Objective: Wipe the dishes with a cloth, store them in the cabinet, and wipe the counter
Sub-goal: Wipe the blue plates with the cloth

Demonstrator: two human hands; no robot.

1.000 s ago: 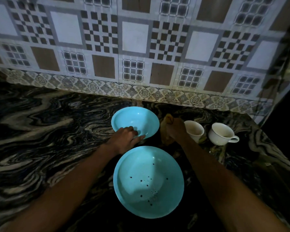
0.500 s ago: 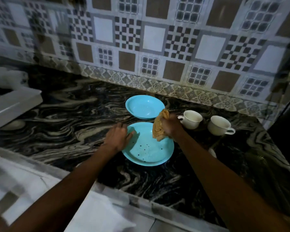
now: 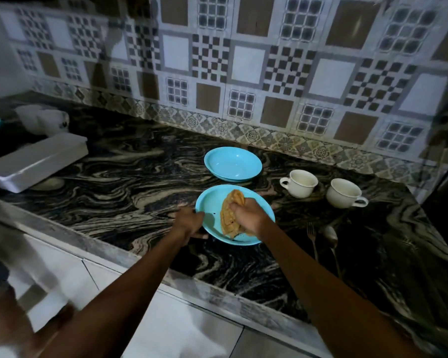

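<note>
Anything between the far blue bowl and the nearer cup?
Nothing: bare counter between the far blue bowl and nearer cup, per the head view.

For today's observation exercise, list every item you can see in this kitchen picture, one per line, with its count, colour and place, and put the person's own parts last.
near plate: 1, turquoise, counter centre, near the front edge, dark specks on it
far plate: 1, turquoise, behind the near plate, toward the wall
cloth: 1, tan, bunched on the near plate
cups: 2, white, right of the plates, upright
fork: 1, metal, counter right of the near plate
spoon: 1, metal, beside the fork
box: 1, white, counter far left
counter: 1, black with pale swirls
wall tiles: patterned brown, white and grey, behind the counter
left hand: 1, holds the near plate's left rim
right hand: 1, grips the cloth on the near plate
</note>
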